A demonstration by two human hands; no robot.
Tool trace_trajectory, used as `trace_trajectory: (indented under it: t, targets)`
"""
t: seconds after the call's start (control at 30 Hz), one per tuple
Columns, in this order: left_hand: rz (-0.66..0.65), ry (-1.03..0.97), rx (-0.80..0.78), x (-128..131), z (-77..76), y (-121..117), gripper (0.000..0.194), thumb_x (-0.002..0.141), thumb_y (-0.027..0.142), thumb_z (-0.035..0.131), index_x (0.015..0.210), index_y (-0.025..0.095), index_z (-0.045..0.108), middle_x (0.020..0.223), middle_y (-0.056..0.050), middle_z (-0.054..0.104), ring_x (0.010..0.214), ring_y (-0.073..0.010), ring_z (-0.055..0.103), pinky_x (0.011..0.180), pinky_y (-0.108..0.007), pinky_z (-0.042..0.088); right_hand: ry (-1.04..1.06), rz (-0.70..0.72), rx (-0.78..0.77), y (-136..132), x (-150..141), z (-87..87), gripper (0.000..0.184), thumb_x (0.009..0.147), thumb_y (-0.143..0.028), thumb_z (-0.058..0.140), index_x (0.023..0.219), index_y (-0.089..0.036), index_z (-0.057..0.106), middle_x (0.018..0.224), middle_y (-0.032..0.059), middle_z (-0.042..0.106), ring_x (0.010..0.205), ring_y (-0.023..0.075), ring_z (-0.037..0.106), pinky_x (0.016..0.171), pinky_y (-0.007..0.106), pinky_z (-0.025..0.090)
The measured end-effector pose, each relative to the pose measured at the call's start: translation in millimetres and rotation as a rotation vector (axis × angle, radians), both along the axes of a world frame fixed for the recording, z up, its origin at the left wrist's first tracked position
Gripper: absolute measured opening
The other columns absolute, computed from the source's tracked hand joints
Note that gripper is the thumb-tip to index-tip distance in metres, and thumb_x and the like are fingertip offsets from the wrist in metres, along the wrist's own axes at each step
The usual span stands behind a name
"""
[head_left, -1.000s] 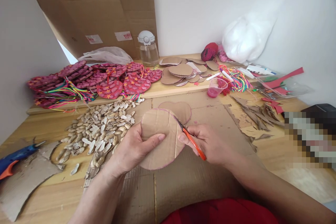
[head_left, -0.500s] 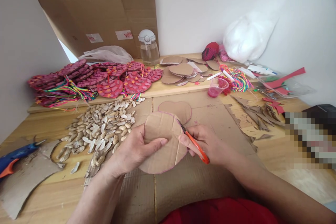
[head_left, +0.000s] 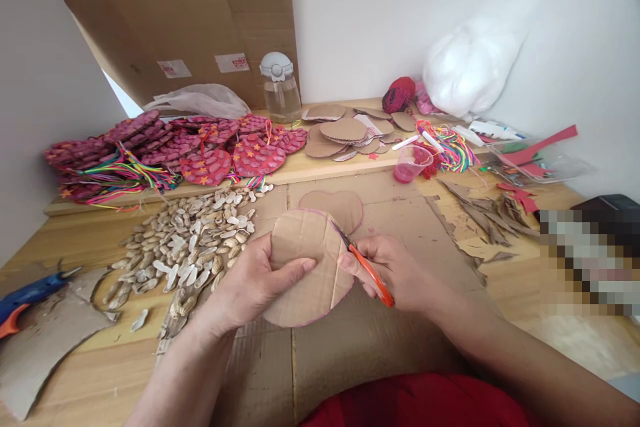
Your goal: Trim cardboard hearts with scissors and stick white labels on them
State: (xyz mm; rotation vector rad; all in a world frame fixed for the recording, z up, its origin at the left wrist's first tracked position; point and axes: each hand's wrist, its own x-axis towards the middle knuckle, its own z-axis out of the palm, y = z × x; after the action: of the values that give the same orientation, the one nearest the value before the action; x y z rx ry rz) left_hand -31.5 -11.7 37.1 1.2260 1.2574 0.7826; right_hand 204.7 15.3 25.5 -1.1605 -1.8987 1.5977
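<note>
"At centre of the work area, what do the hands hold?"

"Left hand [head_left: 255, 280]: gripping the cardboard disc [head_left: 305, 233] from its 9 o'clock side, thumb laid across the upper face. Right hand [head_left: 390, 267]: closed round the orange-handled scissors [head_left: 370, 270], at 3 o'clock. Blades meet the disc's rim at about 1 o'clock; their opening cannot be read."

"Disc position?"

"Held up, slightly tilted, over the cardboard sheet [head_left: 260, 373] that covers the middle of the wooden bench [head_left: 90, 373]. Purple line seen along parts of the rim. Just beyond, at 12 o'clock, a two-lobed cardboard piece [head_left: 340, 203], also purple-edged, partly hidden by the disc."

"Left side, from the disc?"

"Peanut shells [head_left: 193, 233] heaped between 9 and 10 o'clock. Blue glue gun [head_left: 30, 297] at 9, over a curved cardboard scrap [head_left: 50, 347]. Pink and red ornaments [head_left: 260, 159] piled at 10 to 11, on the raised board [head_left: 295, 175]."

"Far side and right?"

"Clear bottle [head_left: 281, 97] upright, just short of 12. Cut cardboard pieces [head_left: 345, 130] stacked loosely, just past 12. Red yarn ball [head_left: 399, 95] at 1; bag of white stuffing [head_left: 465, 73] between 1 and 2. Pink-tinted cup [head_left: 407, 170] near 2. Torn cardboard strips [head_left: 493, 217] between 2 and 3. Blurred item [head_left: 590, 260] at 3: identity unclear."
</note>
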Motion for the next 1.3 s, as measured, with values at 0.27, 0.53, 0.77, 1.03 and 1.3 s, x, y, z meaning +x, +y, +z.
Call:
trace_trajectory:
  t: [0.27,0.53,0.77,1.03,1.3]
  targets:
    - [-0.008,0.034,0.013,-1.7,2.4,0.1,0.043,0.079,0.045,0.076,0.110,0.018,0.065,0.105,-0.005,0.077,0.101,-0.0235,0.071,0.084,-0.029,0.058,-0.108,0.003,0.067,2.0,-0.2,4.8,0.051,0.089,-0.057,0.058,0.059,-0.019,0.042,0.056,-0.0051,0.032,0.052,0.0087,0.029,0.048,0.026,0.018]
    - [-0.011,0.061,0.011,-8.0,-3.1,0.5,0.050,0.079,0.047,0.077,0.118,0.020,0.062,0.110,-0.005,0.076,0.102,-0.0234,0.071,0.084,-0.029,0.057,-0.167,-0.036,0.078,2.7,-0.3,3.7,0.053,0.084,-0.061,0.062,0.058,-0.019,0.043,0.056,-0.0055,0.030,0.053,0.0084,0.027,0.048,0.025,0.019]
    - [-0.091,-0.041,-0.075,-4.5,-2.3,0.2,0.050,0.080,0.046,0.076,0.119,0.018,0.060,0.115,-0.006,0.075,0.101,-0.0232,0.071,0.079,-0.028,0.057,-0.051,0.009,-0.037,-0.5,-0.8,1.5,0.049,0.090,-0.055,0.060,0.059,-0.019,0.046,0.050,-0.0051,0.043,0.048,0.0081,0.036,0.048,0.024,0.023]
    - [-0.049,0.018,-0.037,-5.4,-7.4,-0.2,0.050,0.078,0.048,0.077,0.116,0.018,0.062,0.107,-0.006,0.076,0.096,-0.0229,0.071,0.075,-0.028,0.057,-0.041,0.016,-0.032,3.2,0.7,0.7,0.048,0.089,-0.053,0.061,0.058,-0.019,0.046,0.050,-0.0057,0.040,0.048,0.0079,0.035,0.048,0.025,0.020]
    - [-0.062,-0.045,-0.083,-8.6,-6.0,-1.0,0.051,0.079,0.045,0.077,0.120,0.017,0.061,0.105,-0.007,0.077,0.099,-0.0236,0.071,0.074,-0.027,0.056,-0.119,-0.004,0.021,5.7,0.6,6.8,0.051,0.085,-0.059,0.062,0.059,-0.019,0.044,0.052,-0.0056,0.038,0.050,0.0082,0.033,0.048,0.025,0.019]
